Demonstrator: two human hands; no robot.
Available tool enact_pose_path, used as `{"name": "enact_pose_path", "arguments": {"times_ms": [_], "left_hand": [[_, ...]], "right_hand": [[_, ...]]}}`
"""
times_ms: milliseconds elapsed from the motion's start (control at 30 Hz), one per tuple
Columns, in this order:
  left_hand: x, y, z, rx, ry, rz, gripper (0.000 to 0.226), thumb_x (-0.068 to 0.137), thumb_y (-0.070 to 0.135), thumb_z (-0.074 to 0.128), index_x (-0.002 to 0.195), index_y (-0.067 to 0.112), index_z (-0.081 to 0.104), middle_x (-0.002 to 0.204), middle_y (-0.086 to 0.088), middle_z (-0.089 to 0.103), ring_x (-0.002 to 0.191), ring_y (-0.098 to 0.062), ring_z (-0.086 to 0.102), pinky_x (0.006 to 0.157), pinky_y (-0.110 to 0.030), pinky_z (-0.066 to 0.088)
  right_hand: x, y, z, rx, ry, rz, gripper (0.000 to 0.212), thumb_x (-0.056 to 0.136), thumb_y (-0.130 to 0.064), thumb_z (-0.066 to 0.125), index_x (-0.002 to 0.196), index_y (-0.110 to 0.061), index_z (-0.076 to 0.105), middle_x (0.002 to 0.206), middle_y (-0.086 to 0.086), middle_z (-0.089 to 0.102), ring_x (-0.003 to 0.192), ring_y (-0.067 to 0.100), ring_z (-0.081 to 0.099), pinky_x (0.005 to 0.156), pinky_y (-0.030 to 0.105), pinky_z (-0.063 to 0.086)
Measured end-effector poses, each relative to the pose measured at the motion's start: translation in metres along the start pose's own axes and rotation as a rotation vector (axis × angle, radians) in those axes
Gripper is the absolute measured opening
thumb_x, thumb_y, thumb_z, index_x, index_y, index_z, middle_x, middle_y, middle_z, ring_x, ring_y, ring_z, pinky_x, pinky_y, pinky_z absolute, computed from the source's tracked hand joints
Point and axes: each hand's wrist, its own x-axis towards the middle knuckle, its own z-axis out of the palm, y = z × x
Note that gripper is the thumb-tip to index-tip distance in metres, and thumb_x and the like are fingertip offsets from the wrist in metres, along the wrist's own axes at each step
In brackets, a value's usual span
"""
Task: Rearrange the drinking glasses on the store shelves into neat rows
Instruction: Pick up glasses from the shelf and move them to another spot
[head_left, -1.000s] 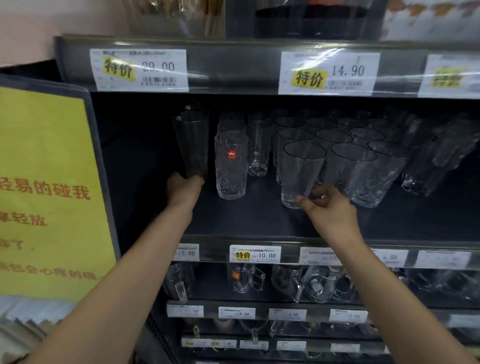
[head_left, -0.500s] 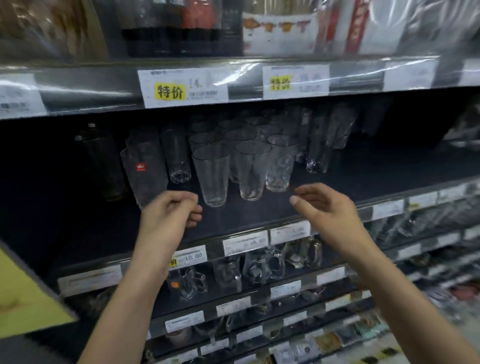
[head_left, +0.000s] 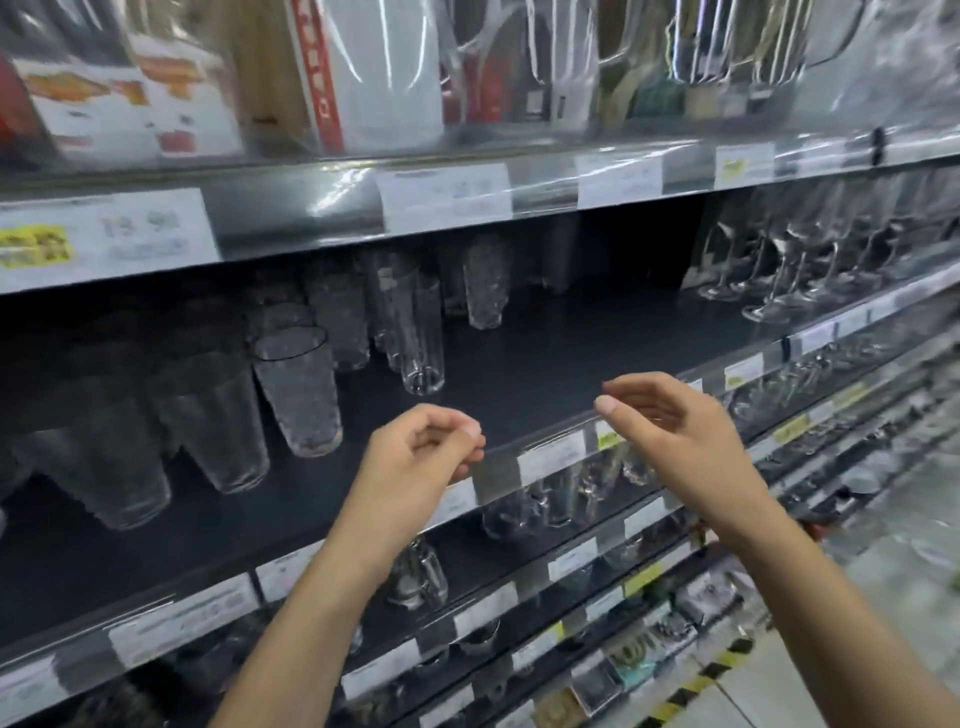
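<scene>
Clear textured tumblers stand in a row on the left of the dark shelf. Behind them stand a tall slim glass and a dimpled glass. Stemmed wine glasses fill the shelf's right end. My left hand hovers in front of the shelf edge with fingers loosely curled, holding nothing. My right hand floats beside it, fingers relaxed and slightly bent, also empty. Neither hand touches a glass.
Boxed goods and wrapped jugs sit on the shelf above, behind price labels. Glass mugs and more glassware fill the lower shelves. A tiled floor with a yellow-black stripe lies at the lower right.
The view has swung right along the shelf. Both hands have left the tumblers and now hover empty before a bare stretch of shelf; wine glasses have come into view.
</scene>
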Motion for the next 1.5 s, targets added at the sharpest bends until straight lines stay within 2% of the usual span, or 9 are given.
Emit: {"name": "enact_pose_path", "arguments": {"times_ms": [100,300,433,600,700,933,1067,1367,1500], "left_hand": [[0.035,-0.004,0.058,0.055,0.014,0.020,0.005,0.089,0.015,0.067,0.086,0.016,0.072,0.089,-0.004,0.075,0.092,-0.021,0.071,0.086,-0.035,0.056],[0.104,-0.014,0.145,0.170,0.156,-0.006,0.020,0.088,0.024,0.069,0.107,0.020,0.064,0.104,0.007,0.068,0.094,-0.002,0.064,0.073,-0.008,0.045],[0.156,-0.031,0.174,0.261,0.290,-0.075,0.045,0.085,0.034,0.073,0.123,0.019,0.053,0.116,0.002,0.061,0.105,-0.011,0.060,0.092,-0.026,0.048],[0.218,-0.052,0.188,0.364,0.329,-0.154,0.070,0.082,0.042,0.074,0.136,0.013,0.041,0.127,-0.003,0.056,0.114,-0.019,0.058,0.099,-0.033,0.048],[0.253,-0.068,0.180,0.384,0.390,-0.146,0.082,0.063,0.060,0.073,0.127,0.015,0.048,0.126,-0.005,0.060,0.116,-0.022,0.059,0.102,-0.040,0.048],[0.306,-0.088,0.166,0.464,0.533,-0.053,0.071,0.075,0.045,0.077,0.130,0.008,0.051,0.131,-0.007,0.051,0.119,-0.022,0.052,0.105,-0.036,0.045],[0.341,-0.102,0.151,0.417,0.579,-0.027,0.087,0.057,0.065,0.071,0.125,0.013,0.053,0.120,-0.005,0.060,0.106,-0.017,0.061,0.094,-0.038,0.054],[0.379,-0.100,0.145,0.325,0.626,0.004,0.082,0.069,0.045,0.080,0.131,0.018,0.034,0.124,-0.006,0.058,0.110,-0.019,0.059,0.093,-0.032,0.053],[0.392,-0.106,0.142,0.338,0.659,0.033,0.074,0.074,0.037,0.082,0.128,0.013,0.037,0.126,-0.005,0.055,0.111,-0.016,0.056,0.089,-0.022,0.045]], "right_hand": [[0.033,0.029,-0.048,-0.002,-0.006,0.018,0.015,0.086,-0.032,0.073,0.100,-0.026,0.071,0.095,-0.015,0.073,0.091,-0.004,0.067,0.075,0.009,0.050],[0.112,0.087,-0.118,-0.052,-0.103,0.051,0.017,0.085,-0.036,0.073,0.100,-0.026,0.071,0.093,-0.014,0.073,0.089,-0.005,0.066,0.074,0.010,0.050],[0.171,0.121,-0.131,-0.064,-0.200,0.114,0.025,0.084,-0.040,0.074,0.103,-0.025,0.070,0.097,-0.012,0.072,0.093,-0.001,0.066,0.078,0.014,0.048],[0.255,0.153,-0.110,0.060,-0.235,0.226,0.036,0.081,-0.043,0.076,0.109,-0.021,0.068,0.108,-0.006,0.069,0.097,0.003,0.062,0.072,0.013,0.042],[0.296,0.173,-0.087,0.092,-0.249,0.276,0.044,0.080,-0.044,0.077,0.115,-0.019,0.065,0.113,-0.003,0.067,0.105,0.012,0.060,0.075,0.018,0.041],[0.374,0.201,-0.040,0.072,-0.296,0.253,0.069,0.083,-0.047,0.073,0.138,-0.014,0.048,0.126,-0.006,0.052,0.110,0.015,0.053,0.091,0.027,0.046],[0.410,0.213,-0.016,0.132,-0.266,0.183,0.072,0.070,-0.055,0.077,0.127,-0.017,0.055,0.123,-0.008,0.059,0.110,0.015,0.059,0.093,0.029,0.049],[0.466,0.227,0.031,0.222,-0.193,0.157,0.092,0.082,-0.035,0.078,0.151,-0.013,0.022,0.126,-0.006,0.051,0.111,0.011,0.053,0.092,0.023,0.044],[0.481,0.227,0.043,0.196,-0.166,0.136,0.088,0.075,-0.039,0.082,0.144,-0.014,0.034,0.123,-0.006,0.057,0.107,0.013,0.060,0.088,0.025,0.050]]}}
